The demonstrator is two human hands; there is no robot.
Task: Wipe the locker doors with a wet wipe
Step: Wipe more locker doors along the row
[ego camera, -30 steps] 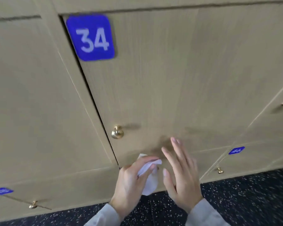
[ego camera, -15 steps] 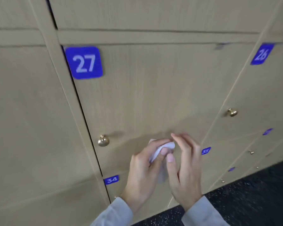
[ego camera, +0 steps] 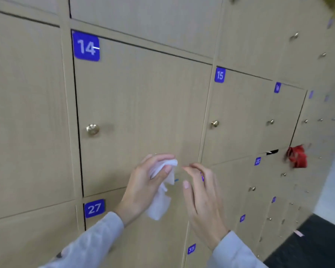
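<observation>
Step in hand: the wet wipe [ego camera: 160, 192] is being readied in front of locker door 14 [ego camera: 143, 113]; wiping contact with this door is judged not yet made.
Next move: calls for spreading or refolding the wipe to a flat pad, then pressing it against the door panel and sweeping across, working round the brass knob [ego camera: 92, 129].
Left hand [ego camera: 143, 188]: fingers and thumb curled round the wipe, pinching its upper fold between thumb and fingertips; the rest of the wipe hangs crumpled below the palm.
Right hand [ego camera: 201, 198]: holds nothing; fingers loosely bent and apart, fingertips just beside the top of the wipe, whether touching it cannot be told.
Wet wipe: white, bunched, held in the air near the lower right part of door 14, above the door numbered 27 [ego camera: 94, 208].
Door 14: tan wood-grain panel, closed, blue number plate [ego camera: 86, 46] at its upper left corner.
Surroundings: door 15 [ego camera: 236, 117] to the right; a red object [ego camera: 296, 159] at a farther locker, too blurred to name; dark floor [ego camera: 317, 246] at lower right.
</observation>
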